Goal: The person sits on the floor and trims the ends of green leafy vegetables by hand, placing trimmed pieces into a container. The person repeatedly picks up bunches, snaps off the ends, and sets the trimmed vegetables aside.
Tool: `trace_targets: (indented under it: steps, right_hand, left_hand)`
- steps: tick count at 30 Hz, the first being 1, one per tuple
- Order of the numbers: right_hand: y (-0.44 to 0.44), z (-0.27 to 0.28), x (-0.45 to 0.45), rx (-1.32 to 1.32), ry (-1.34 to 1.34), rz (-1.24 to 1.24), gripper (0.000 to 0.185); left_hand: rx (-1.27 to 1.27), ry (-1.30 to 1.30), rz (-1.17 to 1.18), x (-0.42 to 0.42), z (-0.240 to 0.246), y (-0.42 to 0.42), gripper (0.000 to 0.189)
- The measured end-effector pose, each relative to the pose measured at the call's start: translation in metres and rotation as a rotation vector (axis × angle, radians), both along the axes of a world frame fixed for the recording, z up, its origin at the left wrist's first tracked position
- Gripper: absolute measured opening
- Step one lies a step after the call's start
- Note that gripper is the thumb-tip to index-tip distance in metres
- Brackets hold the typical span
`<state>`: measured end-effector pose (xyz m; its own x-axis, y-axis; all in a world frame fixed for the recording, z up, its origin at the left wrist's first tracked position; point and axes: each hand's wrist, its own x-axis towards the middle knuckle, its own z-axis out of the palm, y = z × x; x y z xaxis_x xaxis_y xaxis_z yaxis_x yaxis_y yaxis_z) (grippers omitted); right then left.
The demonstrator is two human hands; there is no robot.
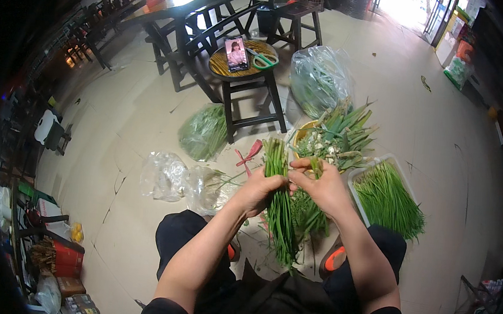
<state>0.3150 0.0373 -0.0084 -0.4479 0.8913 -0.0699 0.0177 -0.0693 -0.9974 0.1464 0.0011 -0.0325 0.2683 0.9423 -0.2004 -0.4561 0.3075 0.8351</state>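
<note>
My left hand is closed around a bundle of long green stalks, which look like garlic chives. Their pale cut ends point away from me and the leafy tips hang towards my lap. Close beside it on the right, my right hand holds a few short stalks, its thumb and forefinger near the bundle. Just beyond that hand, a yellow basin is heaped with trimmed leaves and scraps. A clear plastic tub of neatly laid chives sits to the right.
A round-topped stool ahead carries a phone with a lit screen and green-handled scissors. Bags of greens flank it. Crumpled plastic bags and a pink ribbon lie on the tiled floor.
</note>
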Motion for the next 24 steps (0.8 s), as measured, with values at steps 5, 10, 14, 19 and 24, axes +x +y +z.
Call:
trace_targets:
  steps: [5, 10, 14, 19, 24]
  right_hand:
    - [0.004, -0.008, -0.002, -0.135, 0.02, -0.011, 0.019]
    - [0.011, -0.005, 0.005, -0.087, 0.003, -0.077, 0.014]
    - [0.01, -0.003, 0.009, -0.196, 0.025, -0.078, 0.016]
    - [0.008, -0.014, -0.001, -0.065, 0.022, -0.199, 0.016]
    - [0.015, -0.019, 0.002, -0.052, 0.086, -0.281, 0.016]
  left_hand:
    - [0.019, -0.017, -0.058, 0.007, -0.003, -0.002, 0.041]
    - [-0.105, -0.056, 0.061, -0.007, -0.009, 0.001, 0.024]
    - [-0.105, -0.019, 0.02, -0.001, -0.01, 0.001, 0.029]
    - [-0.04, 0.062, 0.024, 0.007, -0.005, -0.002, 0.033]
    - [-0.081, 0.05, 0.049, 0.001, -0.005, 0.0, 0.025]
